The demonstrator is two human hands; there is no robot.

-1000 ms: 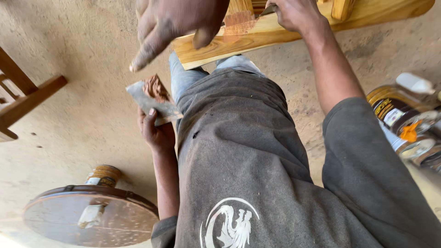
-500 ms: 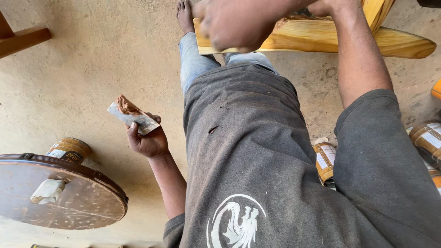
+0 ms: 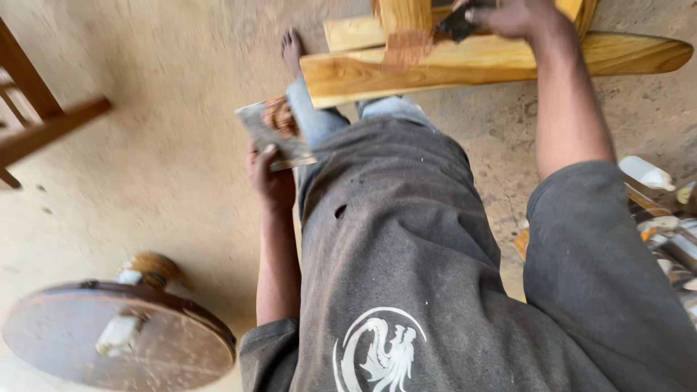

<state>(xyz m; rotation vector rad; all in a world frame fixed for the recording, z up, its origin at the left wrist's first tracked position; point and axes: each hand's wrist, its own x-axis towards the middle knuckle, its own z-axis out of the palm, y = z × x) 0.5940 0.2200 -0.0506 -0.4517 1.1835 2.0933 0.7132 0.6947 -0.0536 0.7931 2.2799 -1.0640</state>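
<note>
My left hand (image 3: 270, 178) hangs by my hip and grips a small flat board (image 3: 270, 127) carrying a lump of brown paste. My right hand (image 3: 519, 16) reaches forward, closed around a dark flat-bladed tool (image 3: 456, 23) that rests against a pale yellow wooden furniture piece (image 3: 465, 64). A brown smear (image 3: 406, 49) marks the joint where an upright meets the wooden rail, just left of the tool. My grey shirt fills the lower middle of the view. My bare foot (image 3: 292, 51) shows beyond the board.
A round brown wooden disc (image 3: 174, 348) lies at lower left with a small white block on it. A paste-smeared jar (image 3: 149, 268) stands behind it. Dark chair parts (image 3: 43, 123) jut in at left. Tins (image 3: 668, 232) and a white bottle (image 3: 646, 174) sit at right on the sandy floor.
The view has swung. My right hand now sits at the wooden joint with the dark tool. My left hand has carried the paste board up closer to the wood.
</note>
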